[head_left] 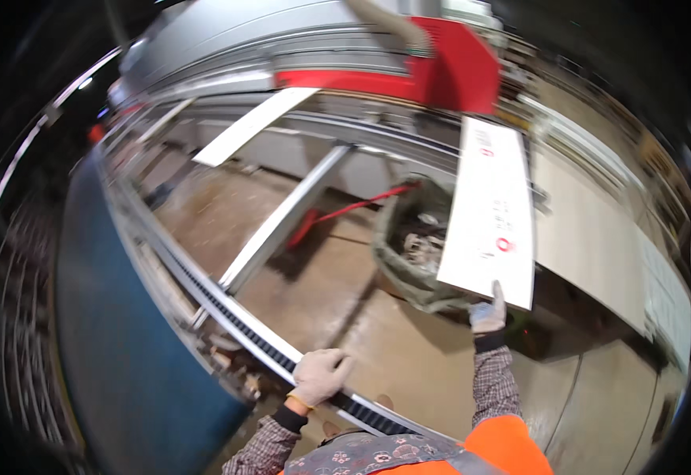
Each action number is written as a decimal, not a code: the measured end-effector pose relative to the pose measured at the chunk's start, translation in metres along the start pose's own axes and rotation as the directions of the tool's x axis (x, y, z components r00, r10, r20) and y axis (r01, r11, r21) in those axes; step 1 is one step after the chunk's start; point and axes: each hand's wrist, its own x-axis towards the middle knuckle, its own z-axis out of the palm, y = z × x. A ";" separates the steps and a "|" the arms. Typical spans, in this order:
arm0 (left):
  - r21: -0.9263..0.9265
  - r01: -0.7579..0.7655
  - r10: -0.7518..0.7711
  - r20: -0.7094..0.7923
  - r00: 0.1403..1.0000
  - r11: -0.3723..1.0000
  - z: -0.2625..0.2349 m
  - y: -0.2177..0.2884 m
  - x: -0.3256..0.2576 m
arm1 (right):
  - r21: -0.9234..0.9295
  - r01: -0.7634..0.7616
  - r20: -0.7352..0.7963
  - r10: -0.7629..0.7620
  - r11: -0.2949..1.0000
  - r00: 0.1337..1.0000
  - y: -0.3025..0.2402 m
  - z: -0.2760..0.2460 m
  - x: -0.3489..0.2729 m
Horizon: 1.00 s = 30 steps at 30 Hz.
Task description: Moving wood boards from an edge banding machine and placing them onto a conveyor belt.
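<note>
My left hand (323, 377), in a pale work glove, rests on a long metal rail (262, 345) with a dark ribbed strip, its fingers curled over it. With my right hand (488, 315), also gloved, I grip the near edge of a long white board (492, 214). My thumb lies on top of the board; the fingers beneath are mostly hidden. Red marks show on the board's face, and its far end lies at the red part of a large machine (460, 67).
Below the board stands a green bag (409, 277) full of scraps. Another white strip (254, 127) lies across the machine's edge. A metal crossbar (286, 218) spans from rail to machine. On the left is a blue surface (139, 332); pale panels (583, 229) lie at right.
</note>
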 end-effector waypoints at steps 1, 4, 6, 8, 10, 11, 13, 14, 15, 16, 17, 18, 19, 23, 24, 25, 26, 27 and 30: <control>-0.173 -0.026 0.019 -0.044 0.999 0.985 0.008 -0.003 0.014 | -0.037 -0.009 -0.044 0.007 0.999 0.999 -0.008 0.001 -0.007; -0.476 0.008 0.045 0.099 0.994 0.879 0.030 0.025 0.068 | 0.116 0.109 -0.030 -0.107 0.987 0.994 -0.021 -0.015 -0.023; -0.588 -0.036 0.172 0.178 0.969 0.808 0.055 0.043 0.112 | 0.103 0.178 0.021 -0.181 0.979 0.983 -0.032 -0.020 -0.043; -0.699 -0.110 0.304 0.160 0.939 0.707 0.093 0.066 0.157 | 0.171 0.170 0.034 -0.178 0.970 0.983 -0.044 -0.043 -0.050; -0.840 0.209 0.267 0.379 0.886 0.501 0.131 0.091 0.184 | 0.104 0.260 0.129 -0.272 0.960 0.954 -0.046 -0.066 -0.069; -0.848 0.368 0.271 0.484 0.832 0.382 0.149 0.106 0.195 | 0.171 0.216 0.072 -0.231 0.961 0.970 -0.049 -0.080 -0.073; -0.819 0.553 0.384 0.564 0.731 0.150 0.185 0.124 0.214 | 0.230 0.158 0.029 -0.169 0.960 0.985 -0.055 -0.081 -0.088; -0.802 0.589 0.464 0.561 0.685 0.099 0.200 0.137 0.219 | 0.222 0.159 0.032 -0.170 0.962 0.985 -0.059 -0.086 -0.094; -0.814 0.575 0.502 0.531 0.683 0.079 0.213 0.158 0.217 | 0.210 0.176 0.017 -0.184 0.962 0.983 -0.068 -0.091 -0.103; -0.828 0.552 0.504 0.518 0.691 0.095 0.224 0.170 0.214 | 0.187 0.193 -0.026 -0.191 0.963 0.981 -0.073 -0.095 -0.108; -0.843 0.527 0.506 0.503 0.700 0.108 0.233 0.183 0.213 | 0.164 0.206 -0.068 -0.197 0.965 0.978 -0.078 -0.098 -0.113; -0.853 0.506 0.505 0.494 0.708 0.125 0.240 0.187 0.213 | 0.143 0.217 -0.116 -0.201 0.966 0.973 -0.078 -0.097 -0.120; -0.842 0.531 0.544 0.491 0.680 0.096 0.245 0.190 0.217 | 0.150 0.237 -0.136 -0.217 0.960 0.967 -0.081 -0.095 -0.124; -0.812 0.578 0.574 0.515 0.636 0.088 0.262 0.216 0.208 | 0.103 0.303 -0.173 -0.283 0.948 0.944 -0.100 -0.102 -0.145; -0.806 0.583 0.593 0.518 0.616 0.098 0.267 0.222 0.207 | 0.097 0.333 -0.173 -0.313 0.938 0.934 -0.102 -0.107 -0.149; -0.801 0.589 0.612 0.520 0.596 0.107 0.272 0.228 0.206 | 0.090 0.362 -0.174 -0.343 0.928 0.923 -0.104 -0.110 -0.152; -0.795 0.595 0.629 0.522 0.576 0.116 0.276 0.232 0.205 | 0.091 0.359 -0.189 -0.338 0.929 0.922 -0.107 -0.114 -0.154; -0.789 0.600 0.640 0.529 0.557 0.131 0.280 0.237 0.206 | 0.092 0.356 -0.204 -0.332 0.930 0.921 -0.109 -0.117 -0.157; -0.770 0.611 0.670 0.554 0.495 0.185 0.294 0.248 0.208 | 0.108 0.316 -0.216 -0.288 0.943 0.933 -0.117 -0.128 -0.165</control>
